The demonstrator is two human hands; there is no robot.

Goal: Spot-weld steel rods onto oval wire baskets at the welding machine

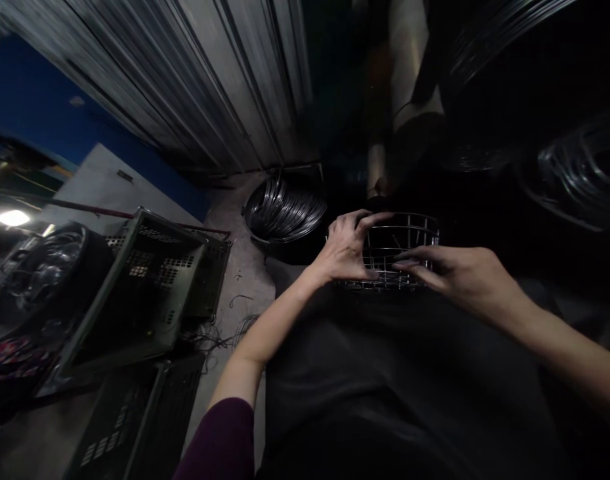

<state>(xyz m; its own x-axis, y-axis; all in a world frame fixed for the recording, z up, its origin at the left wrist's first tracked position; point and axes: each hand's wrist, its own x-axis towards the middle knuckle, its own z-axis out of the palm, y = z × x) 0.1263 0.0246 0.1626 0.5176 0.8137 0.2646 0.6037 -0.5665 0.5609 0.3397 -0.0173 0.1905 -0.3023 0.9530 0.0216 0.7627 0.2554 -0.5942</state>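
Observation:
A round wire cage (425,230) of thin, shiny metal bars is held in front of me, above the dark cloth over my lap. My left hand (345,248) grips its left end, with thumb and forefinger stretched wide along the bars. From the right, my right hand (447,267) reaches to the cage's middle, its thumb and fingertips brought together among the wires. Whatever lies in that pinch is too small and dark to make out. The cage's lower left part is hidden by my left hand.
A tub of coiled dark wire (287,210) stands just beyond my left hand. Green plastic crates (185,293) are on the left, with loose wire scraps (242,327) on the floor beside them. Another wire coil (579,167) is at the right, near a pale post (409,53).

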